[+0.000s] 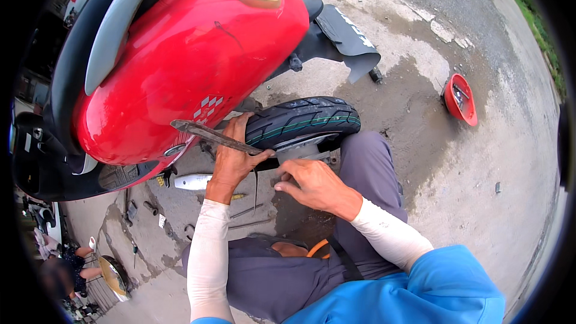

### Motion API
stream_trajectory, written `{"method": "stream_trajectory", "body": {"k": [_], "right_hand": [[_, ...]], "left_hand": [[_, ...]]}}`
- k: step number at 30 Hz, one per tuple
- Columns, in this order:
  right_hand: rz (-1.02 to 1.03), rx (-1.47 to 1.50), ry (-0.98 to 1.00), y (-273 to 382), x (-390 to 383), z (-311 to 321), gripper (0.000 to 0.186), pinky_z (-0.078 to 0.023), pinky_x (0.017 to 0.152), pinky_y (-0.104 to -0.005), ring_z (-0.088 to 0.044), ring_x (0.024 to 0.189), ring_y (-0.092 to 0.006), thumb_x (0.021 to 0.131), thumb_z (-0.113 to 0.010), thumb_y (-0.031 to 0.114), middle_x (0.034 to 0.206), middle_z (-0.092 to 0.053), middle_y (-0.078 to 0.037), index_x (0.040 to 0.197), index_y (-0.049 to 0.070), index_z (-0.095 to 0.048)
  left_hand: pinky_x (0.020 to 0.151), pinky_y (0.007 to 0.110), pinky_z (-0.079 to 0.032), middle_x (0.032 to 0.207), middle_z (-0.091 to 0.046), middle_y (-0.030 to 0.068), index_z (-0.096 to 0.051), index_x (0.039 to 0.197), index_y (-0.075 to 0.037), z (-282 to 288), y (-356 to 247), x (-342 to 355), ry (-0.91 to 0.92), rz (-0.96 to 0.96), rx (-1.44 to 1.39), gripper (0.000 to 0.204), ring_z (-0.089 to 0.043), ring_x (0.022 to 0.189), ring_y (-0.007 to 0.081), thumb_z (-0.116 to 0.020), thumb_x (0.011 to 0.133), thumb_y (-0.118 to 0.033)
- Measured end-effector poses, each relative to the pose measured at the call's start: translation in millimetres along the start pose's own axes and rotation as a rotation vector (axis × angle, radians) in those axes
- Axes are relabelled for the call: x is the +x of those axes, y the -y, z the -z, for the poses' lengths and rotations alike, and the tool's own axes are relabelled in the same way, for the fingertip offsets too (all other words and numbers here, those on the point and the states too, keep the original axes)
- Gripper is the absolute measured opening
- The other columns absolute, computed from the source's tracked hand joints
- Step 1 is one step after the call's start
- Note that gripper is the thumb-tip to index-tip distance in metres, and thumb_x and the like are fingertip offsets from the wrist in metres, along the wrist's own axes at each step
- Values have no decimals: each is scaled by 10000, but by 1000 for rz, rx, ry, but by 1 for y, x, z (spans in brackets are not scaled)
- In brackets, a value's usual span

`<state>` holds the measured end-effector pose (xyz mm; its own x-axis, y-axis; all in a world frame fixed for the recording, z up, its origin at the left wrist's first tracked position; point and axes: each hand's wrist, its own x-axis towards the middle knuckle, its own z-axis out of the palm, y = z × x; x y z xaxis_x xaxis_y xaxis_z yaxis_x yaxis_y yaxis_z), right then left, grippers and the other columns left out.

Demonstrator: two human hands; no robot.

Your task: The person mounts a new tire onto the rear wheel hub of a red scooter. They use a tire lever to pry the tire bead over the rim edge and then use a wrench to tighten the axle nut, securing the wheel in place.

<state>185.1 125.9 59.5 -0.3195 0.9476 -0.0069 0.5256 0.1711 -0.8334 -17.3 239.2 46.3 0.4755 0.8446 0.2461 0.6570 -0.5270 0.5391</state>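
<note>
A black tyre with a thin green line round its tread sits at the rear of a red scooter. Against its left side is my left hand, fingers reaching up along the rubber. A long, worn flat metal bar lies across that hand, its right end by the thumb; the hand appears closed on it. My right hand is beside the pale wheel hub, fingers bent and thumb apart, with nothing visible in it. Below the tyre a thin dark strip hangs down.
Right of the scooter stands a red bowl holding small metal parts. Tools, including a metal rod, lie on the concrete left of my knees. A person is at the lower left by a round pan. A black mudguard sticks out behind.
</note>
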Motion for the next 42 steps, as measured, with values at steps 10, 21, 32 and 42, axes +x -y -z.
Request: {"method": "stream_trajectory", "body": {"k": [10,21,32,42], "right_hand": [[90,-427,78,-55,66,116,809,-514,962,-463,-626,1151,-393,633,-908,208,1190,-648,-179,1332,47,-535],[116,-401,-24,-65,58,107,753,-526,893,-492,-640,1115,-413,643,-915,233,1185,-657,-193,1274,29,-557],[326,120,-4,59,73,22,702,-558,758,-420,-701,823,-273,924,-768,347,1221,-636,-203,1456,4,-465],[154,212,-157,38,15,38,213,-510,748,-388,-631,841,-263,1045,-612,173,902,-614,-122,1130,-5,-692]], "left_hand": [[1064,501,-467,1327,-578,216,-490,1417,-36,-5,0,3,34,29,-5,989,-573,1237,414,-984,588,-254],[1081,497,-451,1362,-580,207,-487,1420,-36,-6,-2,1,59,56,-22,1001,-557,1277,401,-983,594,-304],[1117,469,-436,1421,-532,242,-439,1490,-35,-8,31,-5,66,-83,-7,942,-496,1357,415,-891,705,-295],[1054,398,-491,1277,-668,223,-532,1390,-30,13,45,-5,284,249,-274,894,-657,1198,356,-929,595,-127]]}}
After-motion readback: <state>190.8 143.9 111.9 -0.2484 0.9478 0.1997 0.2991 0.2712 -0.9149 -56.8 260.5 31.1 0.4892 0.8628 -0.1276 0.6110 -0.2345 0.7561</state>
